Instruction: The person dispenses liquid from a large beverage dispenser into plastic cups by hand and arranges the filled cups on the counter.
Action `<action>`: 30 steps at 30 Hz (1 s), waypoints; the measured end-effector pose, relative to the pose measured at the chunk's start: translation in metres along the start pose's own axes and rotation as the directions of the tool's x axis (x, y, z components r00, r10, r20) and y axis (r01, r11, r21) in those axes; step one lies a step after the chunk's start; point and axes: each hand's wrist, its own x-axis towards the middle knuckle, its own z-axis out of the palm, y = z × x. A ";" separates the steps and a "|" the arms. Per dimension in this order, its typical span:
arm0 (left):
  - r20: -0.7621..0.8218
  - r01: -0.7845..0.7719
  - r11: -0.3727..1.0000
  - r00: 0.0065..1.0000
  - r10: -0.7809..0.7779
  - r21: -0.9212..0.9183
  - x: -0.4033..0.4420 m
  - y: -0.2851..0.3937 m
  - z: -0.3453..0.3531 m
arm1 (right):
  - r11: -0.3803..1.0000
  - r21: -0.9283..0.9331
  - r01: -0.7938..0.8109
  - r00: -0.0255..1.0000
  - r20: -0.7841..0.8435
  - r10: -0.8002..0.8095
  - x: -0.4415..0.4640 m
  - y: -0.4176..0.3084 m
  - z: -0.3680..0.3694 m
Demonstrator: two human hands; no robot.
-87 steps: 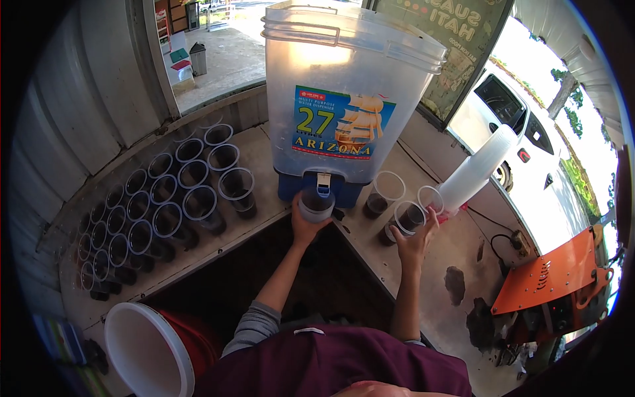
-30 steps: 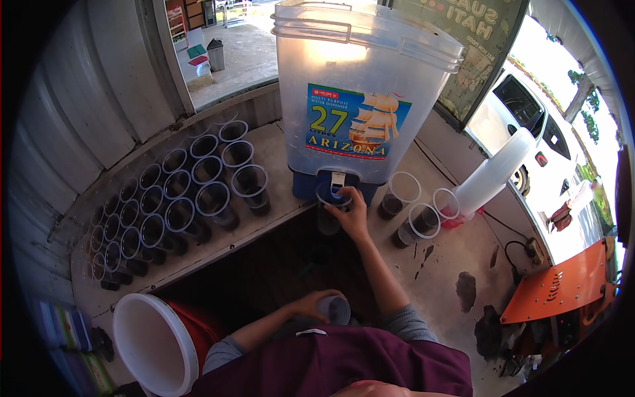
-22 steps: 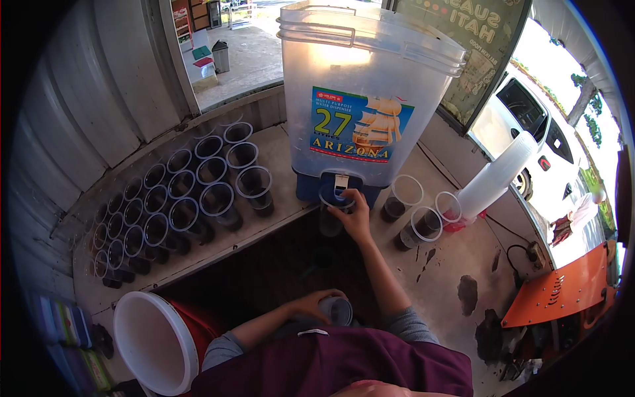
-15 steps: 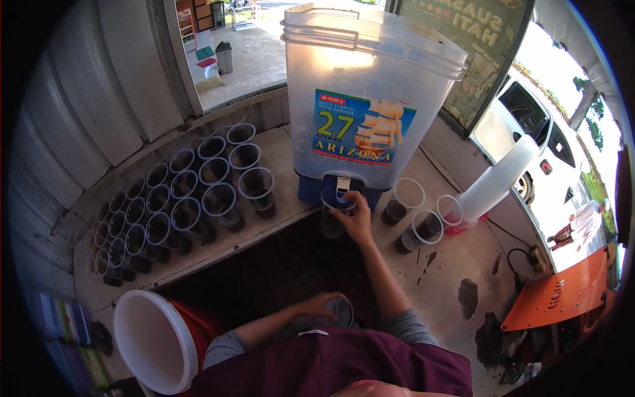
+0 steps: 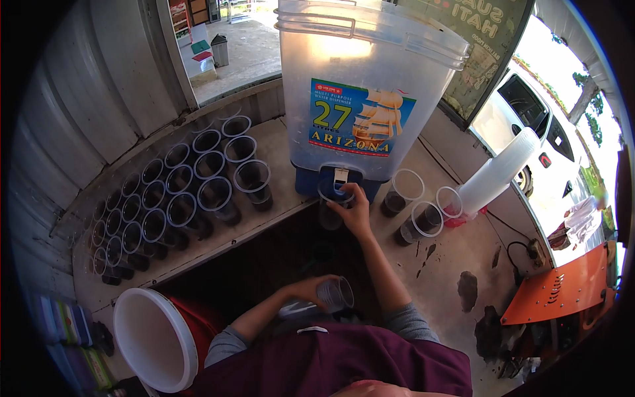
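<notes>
A large clear water dispenser [image 5: 360,59] with a blue base and a colourful label stands in front of me. Under its tap [image 5: 340,178], my right hand [image 5: 355,210] grips a clear plastic cup [image 5: 331,215] by the rim; whether liquid is running into it I cannot tell. Lower down, close to my body, my left hand [image 5: 308,291] is wrapped around a stack of nested clear plastic cups [image 5: 337,294] lying on its side, mouths facing right. Left of the dispenser, rows of cups [image 5: 215,195] with dark contents stand on the counter.
Right of the dispenser stand a few cups [image 5: 422,221] with dark liquid, near a long leaning stack of clear cups [image 5: 499,172]. A white-lined red bucket [image 5: 192,331] is at lower left. An orange metal panel [image 5: 559,284] juts in at right. A person [image 5: 582,221] is outside beside a white car [image 5: 529,112].
My left hand has moved slightly up with its cup stack, and more of the stack shows. My right hand stays at the cup under the tap. The view has shifted slightly.
</notes>
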 end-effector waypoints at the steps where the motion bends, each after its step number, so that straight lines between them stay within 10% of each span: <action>1: 0.004 0.000 1.000 1.000 0.000 0.001 0.000 -0.011 -0.004 | 1.000 0.014 -0.010 1.000 0.006 0.010 -0.001 0.000 0.000; 6: -0.624 0.105 0.994 0.776 -0.089 -0.011 0.001 -0.043 -0.026 | 1.000 -0.014 0.017 1.000 0.006 -0.017 0.000 0.008 0.000; 9: -0.721 0.160 0.987 0.682 -0.123 -0.017 0.005 -0.059 -0.033 | 0.999 -0.007 0.042 0.999 0.007 -0.042 0.000 0.011 0.001; 30: -0.734 0.141 0.984 0.657 -0.173 -0.107 0.024 -0.073 -0.021 | 0.997 -0.032 0.076 0.997 0.025 -0.075 -0.001 0.010 -0.001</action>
